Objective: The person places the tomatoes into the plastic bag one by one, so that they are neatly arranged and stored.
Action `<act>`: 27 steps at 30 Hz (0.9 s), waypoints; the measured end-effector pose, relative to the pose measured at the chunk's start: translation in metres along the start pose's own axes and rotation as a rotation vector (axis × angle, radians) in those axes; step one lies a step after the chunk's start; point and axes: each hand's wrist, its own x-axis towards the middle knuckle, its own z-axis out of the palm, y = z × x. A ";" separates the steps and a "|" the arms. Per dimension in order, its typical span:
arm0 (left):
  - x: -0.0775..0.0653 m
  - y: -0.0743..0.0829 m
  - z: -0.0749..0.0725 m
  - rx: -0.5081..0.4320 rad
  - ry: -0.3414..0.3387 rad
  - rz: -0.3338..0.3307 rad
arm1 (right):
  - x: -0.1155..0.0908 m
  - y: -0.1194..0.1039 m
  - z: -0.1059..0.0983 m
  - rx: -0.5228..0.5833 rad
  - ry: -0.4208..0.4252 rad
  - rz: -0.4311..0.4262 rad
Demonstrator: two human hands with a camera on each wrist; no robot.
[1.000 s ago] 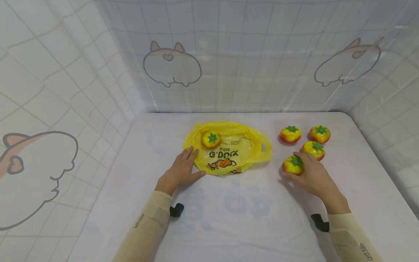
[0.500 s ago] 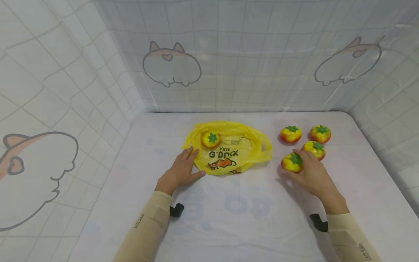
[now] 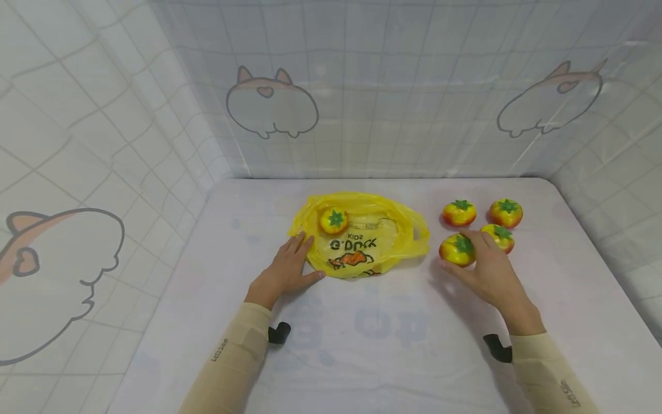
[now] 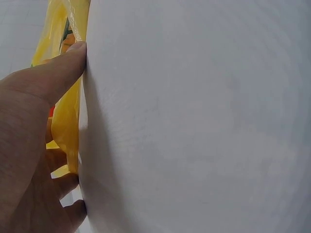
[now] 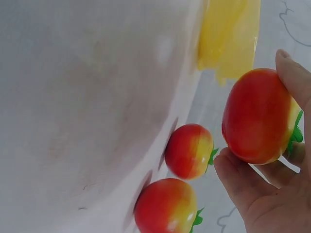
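Thumb and fingers of the right hand (image 3: pixel 491 265) pinch a fruit (image 3: pixel 455 251), up off the table (image 3: pixel 362 368), three more fruits (image 3: pixel 505 213) crowding its far and right sides, a strip of table between it and the bag (image 3: pixel 397 248). Palm down, the left hand (image 3: pixel 286 267) touches the bag's left edge, thumb spread from outstretched fingers, another fruit (image 3: pixel 333 221) inside the rim.

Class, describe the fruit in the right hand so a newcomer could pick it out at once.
On the white table, find the yellow bag. Look right of it, to the group of four, and pick the fruit nearest the person. It alone is gripped, by the right hand; its three neighbours rest on the table.
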 end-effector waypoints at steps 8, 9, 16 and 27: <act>0.000 -0.002 0.002 0.001 0.016 0.009 | 0.005 -0.007 0.001 -0.013 0.024 -0.020; 0.000 -0.002 0.002 0.003 0.017 0.009 | 0.006 -0.008 0.001 -0.012 0.028 -0.025; 0.000 -0.002 0.002 -0.003 0.013 0.014 | 0.011 -0.013 0.002 0.001 0.055 -0.057; 0.000 -0.002 0.003 -0.007 0.022 0.024 | 0.023 -0.025 0.008 0.019 0.066 -0.079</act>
